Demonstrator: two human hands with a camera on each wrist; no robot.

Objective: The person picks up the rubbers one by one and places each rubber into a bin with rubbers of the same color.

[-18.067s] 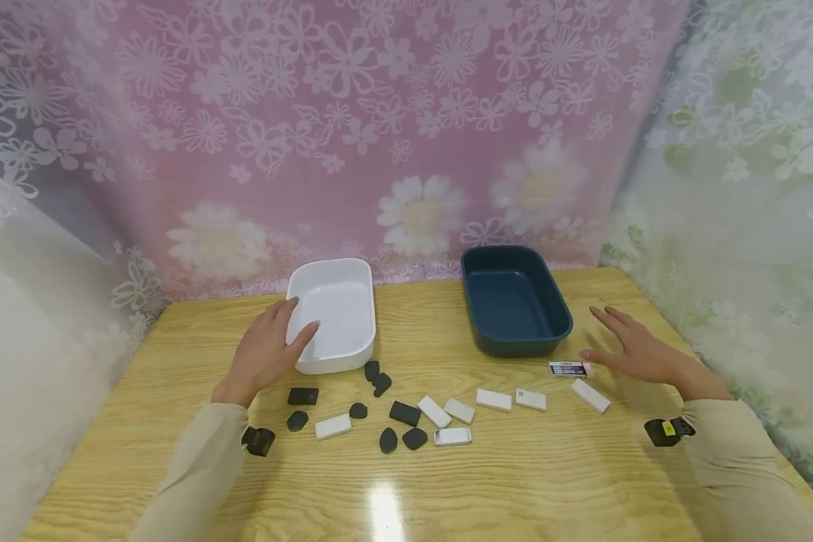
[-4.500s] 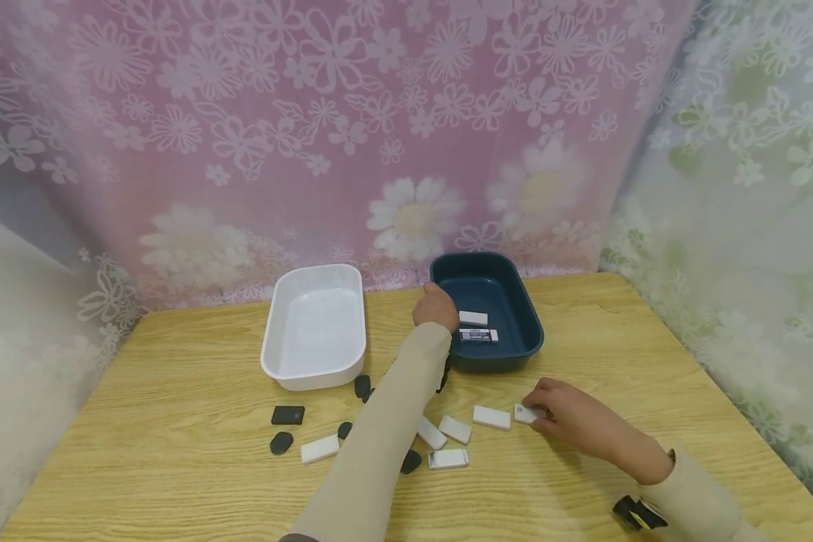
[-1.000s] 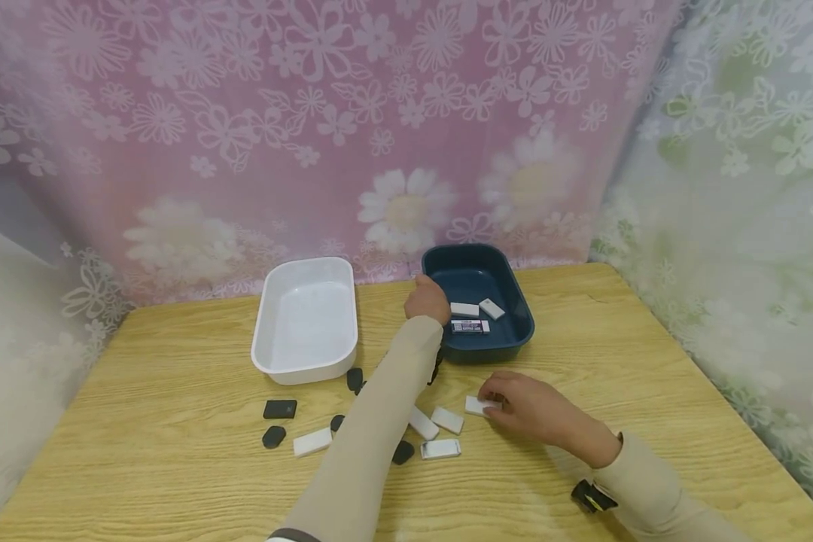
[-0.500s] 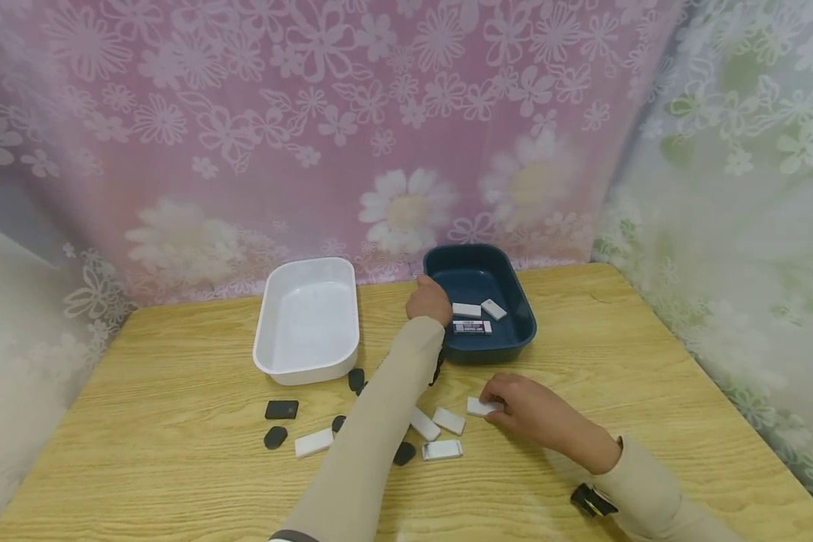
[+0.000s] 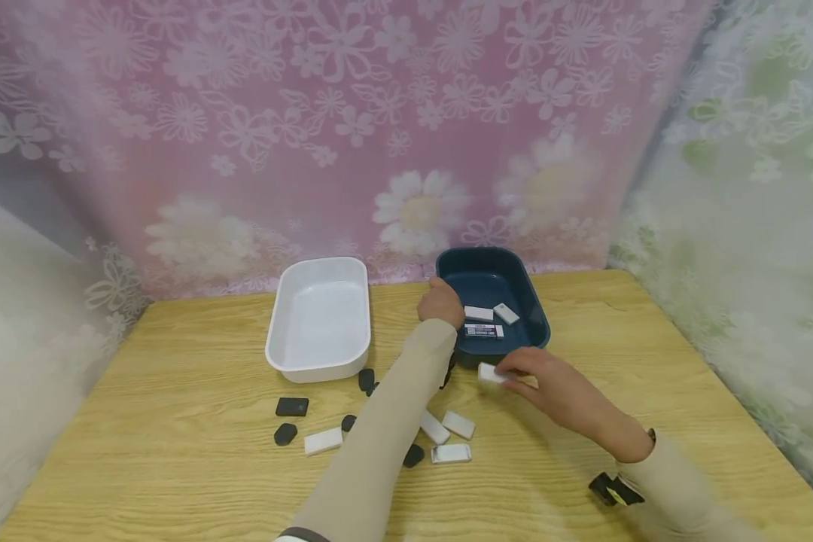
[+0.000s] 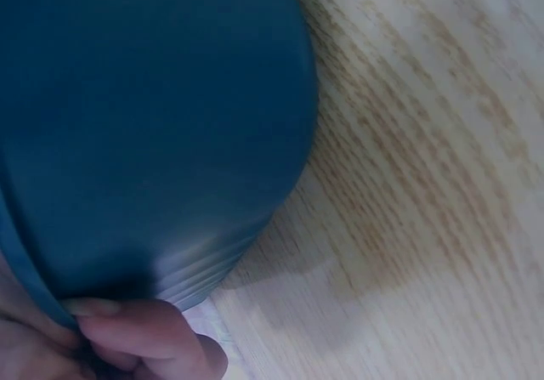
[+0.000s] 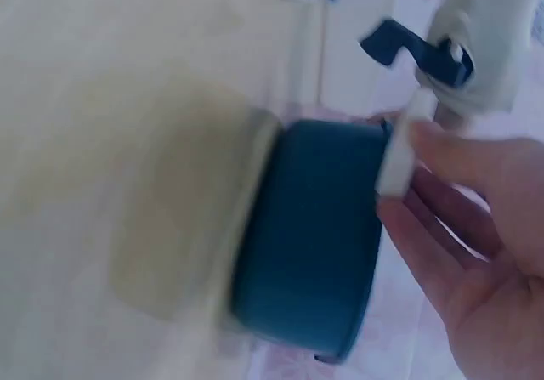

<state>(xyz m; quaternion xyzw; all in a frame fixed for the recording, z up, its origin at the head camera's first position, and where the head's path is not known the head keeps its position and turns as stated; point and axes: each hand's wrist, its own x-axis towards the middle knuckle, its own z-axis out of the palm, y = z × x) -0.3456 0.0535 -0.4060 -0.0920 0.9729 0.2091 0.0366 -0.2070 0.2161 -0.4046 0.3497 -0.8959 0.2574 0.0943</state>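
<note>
A small white rectangular block (image 5: pixel 491 373) is off the wood-grain table (image 5: pixel 623 331), near the front wall of a deep, dark blue tub with rounded corners (image 5: pixel 491 280). We see the right hand (image 5: pixel 561 385) pinching it between thumb and fingers; the right wrist view, though blurred, shows us the block about level with the tub's rim, and we cannot tell whether the two touch. The left hand (image 5: pixel 440 303) grips the tub's rim at its left side, fingers curled over the edge. Inside the tub we make out two flat white bars (image 5: pixel 477 313) and a black-and-white printed bar (image 5: pixel 484 331), all lying flat. On the table we count four more white pieces (image 5: pixel 323 441), one partly behind the beige left sleeve (image 5: pixel 386 421), among small rounded black pieces (image 5: pixel 285 434) and a black rectangular block (image 5: pixel 292 406). Farther left we see a white tub with rounded corners (image 5: pixel 318 316).
</note>
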